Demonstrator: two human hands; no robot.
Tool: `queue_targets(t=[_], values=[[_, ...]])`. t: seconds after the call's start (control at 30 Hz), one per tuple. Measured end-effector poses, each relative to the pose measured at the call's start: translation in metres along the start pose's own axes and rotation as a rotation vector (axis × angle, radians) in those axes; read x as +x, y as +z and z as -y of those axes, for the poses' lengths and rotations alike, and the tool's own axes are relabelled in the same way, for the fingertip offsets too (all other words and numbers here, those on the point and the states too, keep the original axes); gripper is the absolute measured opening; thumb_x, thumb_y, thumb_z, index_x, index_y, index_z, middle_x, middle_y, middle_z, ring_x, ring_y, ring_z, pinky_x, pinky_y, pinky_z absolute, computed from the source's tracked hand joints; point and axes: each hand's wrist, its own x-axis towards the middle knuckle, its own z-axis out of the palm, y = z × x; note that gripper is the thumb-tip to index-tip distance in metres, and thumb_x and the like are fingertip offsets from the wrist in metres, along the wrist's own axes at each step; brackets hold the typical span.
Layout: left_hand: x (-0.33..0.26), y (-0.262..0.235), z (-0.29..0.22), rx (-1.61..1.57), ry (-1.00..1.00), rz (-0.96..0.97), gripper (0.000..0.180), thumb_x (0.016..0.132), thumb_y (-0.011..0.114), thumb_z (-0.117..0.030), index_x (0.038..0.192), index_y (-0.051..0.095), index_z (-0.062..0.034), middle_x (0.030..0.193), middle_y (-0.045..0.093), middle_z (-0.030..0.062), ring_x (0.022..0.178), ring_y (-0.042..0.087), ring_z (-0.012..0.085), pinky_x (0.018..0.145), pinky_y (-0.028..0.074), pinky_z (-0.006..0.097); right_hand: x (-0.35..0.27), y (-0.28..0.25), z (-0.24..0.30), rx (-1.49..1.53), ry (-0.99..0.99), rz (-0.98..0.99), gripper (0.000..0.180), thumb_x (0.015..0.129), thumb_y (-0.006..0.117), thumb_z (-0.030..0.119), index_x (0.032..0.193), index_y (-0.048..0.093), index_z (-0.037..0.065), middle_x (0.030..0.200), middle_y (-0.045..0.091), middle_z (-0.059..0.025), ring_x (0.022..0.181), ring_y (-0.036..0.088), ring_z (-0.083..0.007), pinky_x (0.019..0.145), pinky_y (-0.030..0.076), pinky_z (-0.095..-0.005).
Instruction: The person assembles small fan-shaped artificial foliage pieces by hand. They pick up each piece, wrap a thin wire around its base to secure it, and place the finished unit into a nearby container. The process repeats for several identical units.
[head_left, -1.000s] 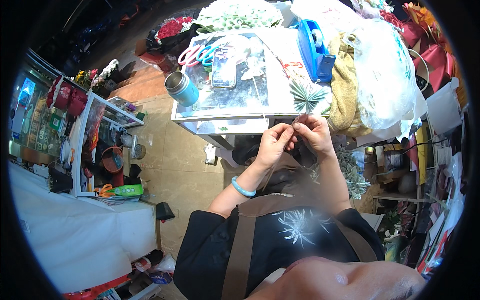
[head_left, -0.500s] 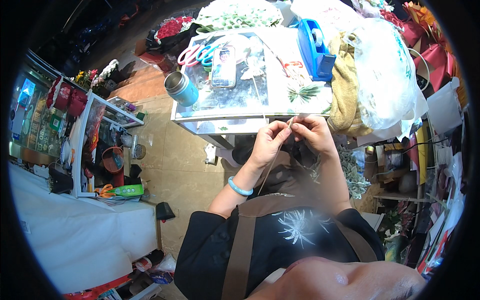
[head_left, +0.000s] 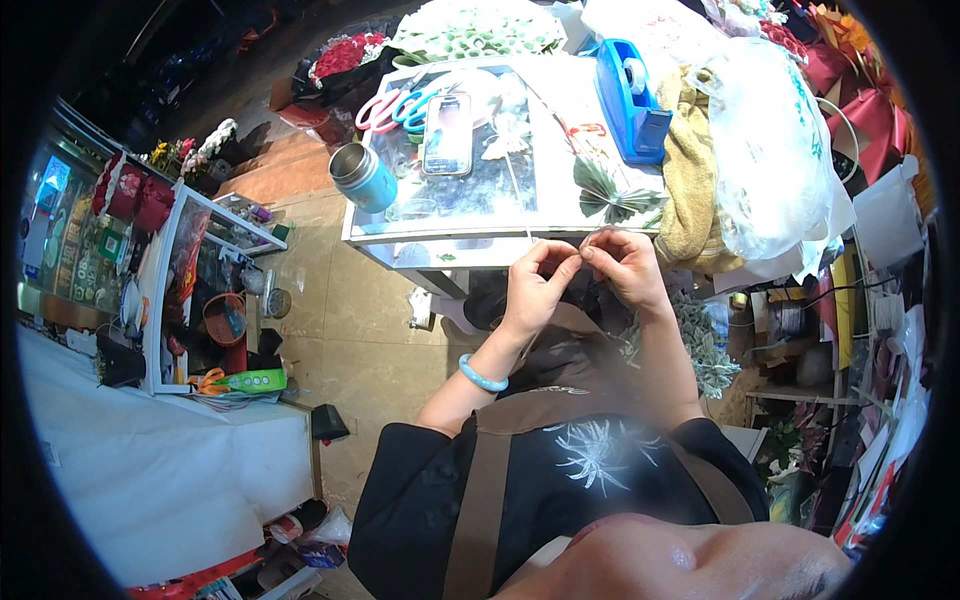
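A big white table (head_left: 430, 248) with a glass part in its top stands in front of the person. On its right side sits a puffy, see-through plastic bag (head_left: 765, 150), and next to that is a crumpled yellow-brown cloth (head_left: 685, 195). A blue tape holder (head_left: 632, 110) stands just left of the cloth. The left hand (head_left: 540, 285) and the right hand (head_left: 628, 270) are close together by the table's near edge, with their fingertips meeting or almost meeting. I cannot tell if the fingers are clamped on anything, because that spot is too small to see. A green folded leaf fan (head_left: 610, 195) is just past the hands, near the right hand; I cannot tell if it rests on the table. A blue cup (head_left: 370, 185) with no lid leans at the table's left corner. Beside it lie 1 phone (head_left: 448, 135), pink scissors (head_left: 375, 112) and blue scissors (head_left: 410, 108). A pale blue bracelet (head_left: 483, 375) circles the left arm.
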Motion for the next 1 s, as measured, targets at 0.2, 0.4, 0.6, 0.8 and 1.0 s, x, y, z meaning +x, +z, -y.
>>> queue_targets(t=[0.2, 0.4, 0.6, 0.8, 1.0], values=[[-0.001, -0.003, -0.014, 0.516, 0.200, 0.006, 0.010, 0.078, 0.065, -0.007, 0.087, 0.063, -0.0027, 0.071, 0.058, 0.0070, 0.061, 0.058, 0.0155, 0.057, 0.046, 0.026, 0.003, 0.005, 0.001, -0.163, -0.023, -0.011, 0.009, 0.083, 0.061, 0.007, 0.085, 0.061, -0.001, 0.068, 0.058, 0.0000, 0.055, 0.051, -0.0044, 0.049, 0.041, -0.0183], [0.001, -0.015, -0.021, 0.689, 0.241, 0.089, 0.009, 0.078, 0.063, -0.006, 0.086, 0.062, -0.0031, 0.073, 0.059, 0.0115, 0.064, 0.058, 0.0273, 0.058, 0.046, 0.033, 0.005, 0.010, 0.005, -0.287, 0.007, 0.029, 0.008, 0.084, 0.060, 0.007, 0.085, 0.060, -0.001, 0.070, 0.058, 0.0000, 0.057, 0.051, -0.0041, 0.050, 0.041, -0.0183], [0.008, -0.040, -0.030, 0.926, 0.364, 0.317, 0.009, 0.078, 0.060, -0.007, 0.084, 0.056, -0.0023, 0.076, 0.056, 0.0125, 0.070, 0.056, 0.0319, 0.061, 0.045, 0.038, 0.005, 0.019, -0.002, -0.252, 0.061, 0.097, 0.009, 0.083, 0.060, 0.007, 0.083, 0.060, -0.002, 0.066, 0.057, -0.0009, 0.057, 0.051, -0.0051, 0.051, 0.041, -0.0201], [0.008, -0.052, -0.035, 0.933, 0.356, 0.451, 0.011, 0.078, 0.059, -0.005, 0.085, 0.053, -0.0012, 0.080, 0.054, 0.0143, 0.072, 0.056, 0.0332, 0.062, 0.045, 0.039, 0.007, 0.023, -0.008, -0.194, 0.096, 0.176, 0.010, 0.084, 0.060, 0.009, 0.083, 0.059, -0.002, 0.065, 0.055, 0.0004, 0.058, 0.049, -0.0046, 0.052, 0.041, -0.0207], [0.011, -0.053, -0.047, 0.916, 0.408, 0.476, 0.015, 0.076, 0.060, -0.001, 0.089, 0.054, -0.0008, 0.086, 0.056, 0.0138, 0.075, 0.057, 0.0323, 0.063, 0.047, 0.036, 0.010, 0.017, 0.009, -0.211, 0.039, 0.209, 0.013, 0.085, 0.060, 0.011, 0.082, 0.058, -0.002, 0.064, 0.053, 0.0003, 0.057, 0.046, -0.0049, 0.051, 0.039, -0.0215]])
